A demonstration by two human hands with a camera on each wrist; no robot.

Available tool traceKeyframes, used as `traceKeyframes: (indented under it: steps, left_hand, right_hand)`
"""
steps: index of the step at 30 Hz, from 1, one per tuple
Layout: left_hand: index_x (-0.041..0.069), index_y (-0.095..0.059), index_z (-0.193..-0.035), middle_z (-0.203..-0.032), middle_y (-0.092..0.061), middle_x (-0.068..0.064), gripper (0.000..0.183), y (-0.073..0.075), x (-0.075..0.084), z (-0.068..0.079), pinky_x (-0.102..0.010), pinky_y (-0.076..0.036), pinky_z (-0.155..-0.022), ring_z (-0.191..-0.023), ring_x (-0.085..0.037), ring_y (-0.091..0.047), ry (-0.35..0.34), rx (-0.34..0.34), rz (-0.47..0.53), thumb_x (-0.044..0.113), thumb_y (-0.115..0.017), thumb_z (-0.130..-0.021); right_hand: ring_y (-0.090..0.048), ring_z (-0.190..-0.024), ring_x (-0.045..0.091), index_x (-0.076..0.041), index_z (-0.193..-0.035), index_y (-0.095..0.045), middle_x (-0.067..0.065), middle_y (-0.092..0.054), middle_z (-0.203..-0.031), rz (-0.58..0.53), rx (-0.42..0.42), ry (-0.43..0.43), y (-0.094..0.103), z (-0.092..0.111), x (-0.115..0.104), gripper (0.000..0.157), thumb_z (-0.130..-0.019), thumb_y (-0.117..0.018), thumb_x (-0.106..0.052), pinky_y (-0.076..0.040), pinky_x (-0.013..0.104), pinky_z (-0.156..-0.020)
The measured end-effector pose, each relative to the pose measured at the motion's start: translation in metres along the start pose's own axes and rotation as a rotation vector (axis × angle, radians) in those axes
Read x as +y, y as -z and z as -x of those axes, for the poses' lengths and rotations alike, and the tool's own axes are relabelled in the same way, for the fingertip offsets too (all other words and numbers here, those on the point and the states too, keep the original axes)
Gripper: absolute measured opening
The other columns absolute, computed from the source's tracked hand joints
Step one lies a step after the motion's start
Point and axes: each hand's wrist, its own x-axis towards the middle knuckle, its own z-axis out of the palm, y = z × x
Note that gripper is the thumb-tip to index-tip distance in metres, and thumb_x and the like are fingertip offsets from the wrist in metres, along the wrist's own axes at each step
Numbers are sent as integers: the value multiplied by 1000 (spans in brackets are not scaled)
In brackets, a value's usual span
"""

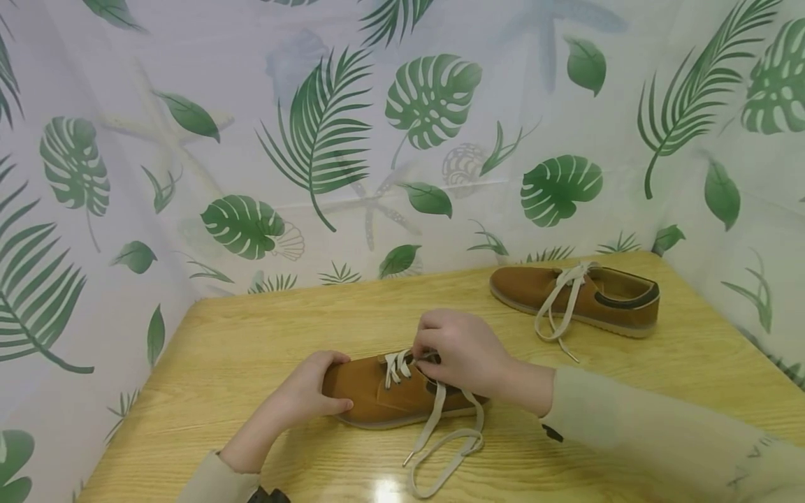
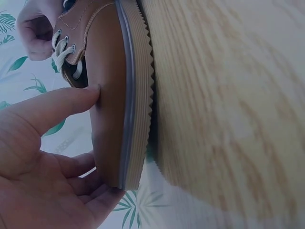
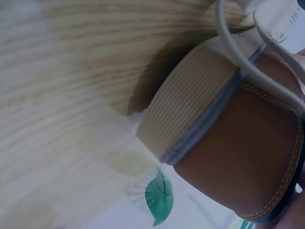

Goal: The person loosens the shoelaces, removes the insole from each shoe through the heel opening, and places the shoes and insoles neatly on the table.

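A brown lace-up shoe [image 1: 365, 395] stands sole down on the wooden table, toe to the left. My left hand [image 1: 308, 388] grips its toe, thumb on the near side and fingers round the front, as the left wrist view shows on the toe leather [image 2: 109, 129]. Over the shoe's opening, my right hand [image 1: 462, 353] has its fingers curled and pinches the cream shoelace [image 1: 438, 405] by the tongue. Crossed lacing [image 2: 61, 52] runs through the eyelets. Two loose lengths hang down the near side onto the table. In the right wrist view the shoe's heel [image 3: 252, 148] shows.
A matching brown shoe [image 1: 528, 286] with its lace tied in a bow [image 1: 572, 276] sits at the back right, toe to the left. Behind and beside the wooden table [image 1: 251, 335] hangs white cloth [image 1: 352, 258] printed with green leaves.
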Motion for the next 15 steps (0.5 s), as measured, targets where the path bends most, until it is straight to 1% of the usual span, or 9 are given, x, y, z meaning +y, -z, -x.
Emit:
traceKeyframes:
  steps: [3, 6, 8, 11, 15]
  left_hand:
    - [-1, -59, -141, -139, -62, -18, 68, 0, 0, 1, -57, -52, -109, -125, -35, -61, -2, 1, 3, 9, -92, -82]
    - [-1, -59, -141, -140, -62, -18, 68, 0, 0, 1, -57, -52, -109, -125, -36, -61, -3, 2, 5, 9, -92, -82]
    - [-1, -59, -141, -140, -62, -18, 68, 0, 0, 1, -57, -52, -108, -125, -35, -61, -2, 3, 6, 9, -92, -82]
    - [-1, -59, -141, -140, -62, -18, 68, 0, 1, 1, -57, -52, -108, -125, -35, -61, -2, 3, 4, 9, -91, -83]
    - [0, -59, -142, -140, -62, -18, 68, 0, 1, 1, -57, -52, -108, -125, -35, -61, -2, 3, -2, 9, -91, -83]
  right_hand:
    - [-62, -72, 5, -22, -78, -73, -8, -65, -81, -13, 16, -7, -2, 0, 2, 21, -77, -92, -13, -54, 18, -62]
    - [-58, -71, 4, -22, -77, -69, -9, -62, -80, -75, 12, -42, -3, 0, 4, 23, -77, -88, -10, -50, 17, -61]
    - [-56, -71, 3, -22, -77, -67, -9, -61, -79, -133, -6, -76, -3, 1, 5, 23, -77, -85, -8, -48, 17, -62]
    - [-55, -71, 2, -22, -80, -66, -10, -63, -80, -257, -50, -146, -2, 2, 7, 22, -80, -82, -7, -49, 18, -64]
    - [-58, -73, 2, -17, -84, -71, -5, -68, -82, -512, -125, -282, 0, 2, 12, 17, -86, -79, -3, -55, 21, -69]
